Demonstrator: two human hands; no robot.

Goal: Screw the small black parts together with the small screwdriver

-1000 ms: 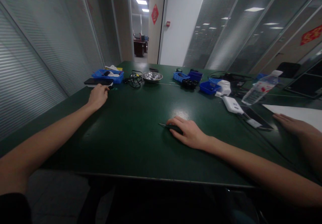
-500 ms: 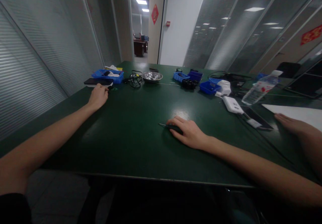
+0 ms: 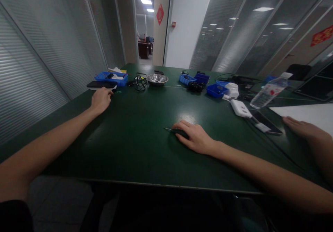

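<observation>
My left hand point(image 3: 101, 100) is stretched out to the far left of the green table point(image 3: 135, 145), fingers curled, its fingertips beside a black phone point(image 3: 101, 84) and a small green ring point(image 3: 118, 92). What the fingers pinch, if anything, is hidden. In the middle of the table my right hand point(image 3: 196, 138) lies palm down over a slim dark tool point(image 3: 173, 130). The tool's thin pointed tip sticks out to the left past my fingertips.
A blue tray point(image 3: 111, 77), black cables point(image 3: 139, 81), a steel bowl point(image 3: 157, 79) and blue bins point(image 3: 217, 90) line the far side. A white device point(image 3: 240, 108), a second phone point(image 3: 265, 121) and a water bottle point(image 3: 269, 91) lie right. Another person's hand point(image 3: 301, 128) rests by white paper point(image 3: 307, 115).
</observation>
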